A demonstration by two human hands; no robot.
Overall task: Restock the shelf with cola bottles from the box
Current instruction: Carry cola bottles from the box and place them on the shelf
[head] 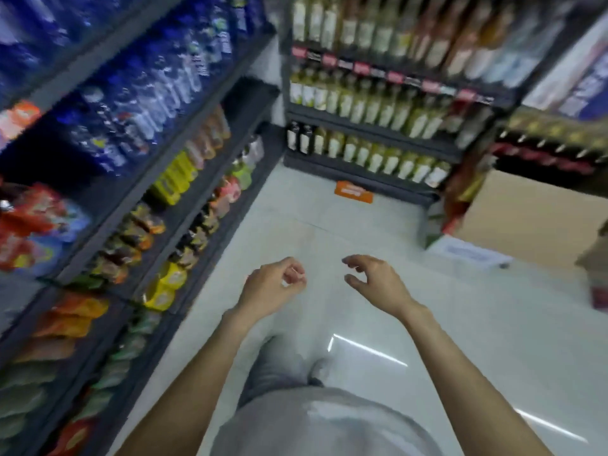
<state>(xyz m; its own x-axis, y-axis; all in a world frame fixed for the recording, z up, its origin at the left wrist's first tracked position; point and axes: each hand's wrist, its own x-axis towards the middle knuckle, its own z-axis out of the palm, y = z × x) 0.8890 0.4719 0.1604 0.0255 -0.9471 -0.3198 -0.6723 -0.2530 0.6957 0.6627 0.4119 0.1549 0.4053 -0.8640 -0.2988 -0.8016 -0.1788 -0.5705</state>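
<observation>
My left hand [274, 284] and my right hand [371, 278] hang in front of me over the pale floor, both holding nothing, fingers loosely curled and apart. A brown cardboard box [526, 222] stands at the right edge of the aisle, its inside hidden. Above it, a row of dark bottles with red labels [552, 153] fills a shelf at the far right; blur keeps me from telling whether they are cola. Both hands are well away from the box and from that shelf.
A long dark shelf unit [204, 199] on my left carries blue water bottles, snack bags and small drinks. Another unit [368, 139] straight ahead carries rows of pale bottles. An orange sticker [353, 191] lies on the floor. The tiled aisle runs between them.
</observation>
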